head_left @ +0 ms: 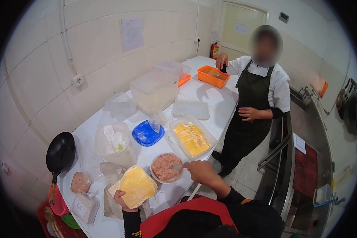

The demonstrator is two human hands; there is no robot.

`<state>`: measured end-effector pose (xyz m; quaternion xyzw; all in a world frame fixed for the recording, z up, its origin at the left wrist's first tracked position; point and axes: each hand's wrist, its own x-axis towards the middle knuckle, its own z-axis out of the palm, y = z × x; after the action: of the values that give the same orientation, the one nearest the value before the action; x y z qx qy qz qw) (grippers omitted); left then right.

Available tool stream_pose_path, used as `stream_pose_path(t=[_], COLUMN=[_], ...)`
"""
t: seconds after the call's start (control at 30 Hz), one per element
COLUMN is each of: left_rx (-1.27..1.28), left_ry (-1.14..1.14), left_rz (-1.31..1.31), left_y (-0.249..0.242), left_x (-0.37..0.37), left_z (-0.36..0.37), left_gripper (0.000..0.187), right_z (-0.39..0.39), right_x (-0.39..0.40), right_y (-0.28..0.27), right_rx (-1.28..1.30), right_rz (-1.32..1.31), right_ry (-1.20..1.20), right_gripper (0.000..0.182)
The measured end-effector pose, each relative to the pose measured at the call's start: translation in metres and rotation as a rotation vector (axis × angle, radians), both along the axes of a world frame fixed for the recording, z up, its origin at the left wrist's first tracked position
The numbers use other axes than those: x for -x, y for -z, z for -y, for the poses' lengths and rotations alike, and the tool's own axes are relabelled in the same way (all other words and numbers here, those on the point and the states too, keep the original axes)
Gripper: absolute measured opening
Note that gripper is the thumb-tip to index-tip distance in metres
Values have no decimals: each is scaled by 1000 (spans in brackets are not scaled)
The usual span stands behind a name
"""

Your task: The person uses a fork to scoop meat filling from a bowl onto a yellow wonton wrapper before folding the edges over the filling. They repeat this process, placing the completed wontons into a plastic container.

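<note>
My left hand [124, 200] is closed on the edge of a yellow, flour-dusted dough wrapper [138, 185], holding it flat over a brown paper sheet [112, 211]. In my right hand [200, 172] is a metal spoon [175, 167], its tip in minced meat [164, 163]. The meat fills a round bowl [166, 182] just right of the wrapper. Behind the bowl, a clear plastic tub [212, 139] holds more yellow wrappers [191, 138] dusted with white flour.
A blue lid [148, 133], a white bucket [114, 156] and a large clear box [154, 93] stand farther back. A black wok [60, 152] and bagged meat [80, 182] lie left. Across the table corner stands a person in an apron [254, 95], one hand above an orange tub [213, 81].
</note>
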<state>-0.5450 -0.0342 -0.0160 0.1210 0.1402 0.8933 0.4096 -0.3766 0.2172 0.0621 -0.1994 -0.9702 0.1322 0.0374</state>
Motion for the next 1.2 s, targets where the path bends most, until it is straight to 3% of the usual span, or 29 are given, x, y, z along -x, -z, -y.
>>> stream_pose_path(t=[0.2, 0.27, 0.33, 0.4, 0.53, 0.8, 0.97, 1.2], left_rx=[-73, 17, 355, 178, 426, 732, 701, 607], left_ry=[-38, -70, -83, 87, 199, 413, 472, 457], left_rz=[52, 94, 90, -10, 85, 48, 75, 149], left_y=[-20, 9, -21, -22, 18, 21, 36, 36], left_x=[-25, -17, -22, -15, -7, -11, -6, -3], left_z=[-24, -16, -13, -12, 14, -2, -17, -25], left_gripper=[84, 82, 81, 73, 61, 58, 54, 60], right_z=[-9, -9, -13, -12, 4, 24, 32, 19], right_x=[-15, -18, -24, -26, -22, -9, -1, 4], right_y=[14, 14, 21, 19, 22, 44, 47, 36], right_rx=[97, 127, 60, 31, 101, 50, 22, 58], right_rz=[50, 78, -60, -62, 46, 69, 157, 176], right_ry=[32, 97, 38, 0, 22, 47, 44, -107], right_gripper=[36, 38, 43, 36, 32, 32, 43, 41])
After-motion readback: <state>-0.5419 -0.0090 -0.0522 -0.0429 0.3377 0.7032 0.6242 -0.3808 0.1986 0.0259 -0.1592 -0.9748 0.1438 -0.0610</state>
